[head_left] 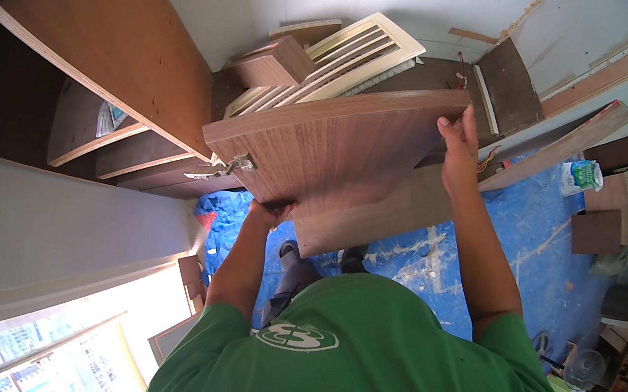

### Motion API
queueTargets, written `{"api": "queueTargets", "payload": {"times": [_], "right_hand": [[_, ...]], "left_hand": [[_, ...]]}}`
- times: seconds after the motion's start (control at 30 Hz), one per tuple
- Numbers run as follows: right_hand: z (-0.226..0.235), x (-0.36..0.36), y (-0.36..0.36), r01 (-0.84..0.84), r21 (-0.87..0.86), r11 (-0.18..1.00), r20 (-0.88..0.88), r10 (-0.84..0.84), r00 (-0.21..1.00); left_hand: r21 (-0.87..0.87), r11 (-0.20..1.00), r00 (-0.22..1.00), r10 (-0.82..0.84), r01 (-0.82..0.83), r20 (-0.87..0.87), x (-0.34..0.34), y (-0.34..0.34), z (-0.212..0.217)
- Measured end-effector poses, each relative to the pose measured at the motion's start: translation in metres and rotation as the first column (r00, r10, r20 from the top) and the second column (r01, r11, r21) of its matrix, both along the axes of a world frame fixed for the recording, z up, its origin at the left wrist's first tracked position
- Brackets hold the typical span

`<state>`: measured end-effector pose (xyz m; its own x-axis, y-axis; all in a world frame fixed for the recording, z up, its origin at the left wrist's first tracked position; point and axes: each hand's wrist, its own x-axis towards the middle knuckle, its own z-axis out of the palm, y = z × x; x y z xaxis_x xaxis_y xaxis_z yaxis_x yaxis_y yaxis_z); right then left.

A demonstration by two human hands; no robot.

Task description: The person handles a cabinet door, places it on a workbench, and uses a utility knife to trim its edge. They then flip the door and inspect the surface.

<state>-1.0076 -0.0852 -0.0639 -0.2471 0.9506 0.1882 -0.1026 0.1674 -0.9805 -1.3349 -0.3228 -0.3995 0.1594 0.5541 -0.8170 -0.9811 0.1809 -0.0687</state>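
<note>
A brown wood-grain cabinet door [337, 143] is held up in front of me, tilted. My right hand [460, 140] grips its right end, with the thumb and fingertips showing at the edge. Under the lower left edge, my left hand [273, 213] is closed on the door, its fingers partly hidden beneath it. A metal hinge [233, 169] sticks out from the door's left side, just above my left hand. Below the door a second brown panel [372, 212] slants across; the door hides part of it, and I cannot tell whether they touch.
An open wooden cabinet [120, 32] with shelves stands at the left. Behind the door lie a cream louvred panel [349, 61] and a wooden box [272, 62]. Blue sheeting [513, 232] covers the floor. A long board [569, 148] leans at the right near a white-green packet [581, 177].
</note>
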Motion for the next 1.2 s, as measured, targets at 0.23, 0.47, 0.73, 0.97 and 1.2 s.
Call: {"api": "queueTargets", "payload": {"times": [0.23,0.47,0.73,0.97,1.2], "right_hand": [[0.001,-0.013,0.025,-0.019,-0.079,0.997,0.091,0.026,0.996],[0.001,-0.022,0.039,-0.059,-0.075,0.995,0.084,0.065,0.994],[-0.006,-0.032,0.059,-0.126,-0.051,0.991,0.095,0.13,0.987],[-0.003,-0.035,0.06,-0.114,-0.022,0.993,0.096,0.116,0.989],[-0.013,-0.033,0.065,-0.082,-0.025,0.996,0.118,0.085,0.989]], "left_hand": [[-0.033,0.999,0.997,-0.002,0.0,-0.078,-0.001,0.009,0.005],[-0.142,0.988,0.987,-0.081,0.061,-0.139,-0.006,0.015,0.014],[-0.081,0.995,0.978,-0.074,0.059,-0.195,-0.008,0.021,0.017],[-0.17,0.981,0.988,-0.115,0.096,-0.107,-0.017,0.021,0.005],[-0.13,0.983,0.973,-0.15,0.128,-0.175,-0.015,0.016,0.0]]}}
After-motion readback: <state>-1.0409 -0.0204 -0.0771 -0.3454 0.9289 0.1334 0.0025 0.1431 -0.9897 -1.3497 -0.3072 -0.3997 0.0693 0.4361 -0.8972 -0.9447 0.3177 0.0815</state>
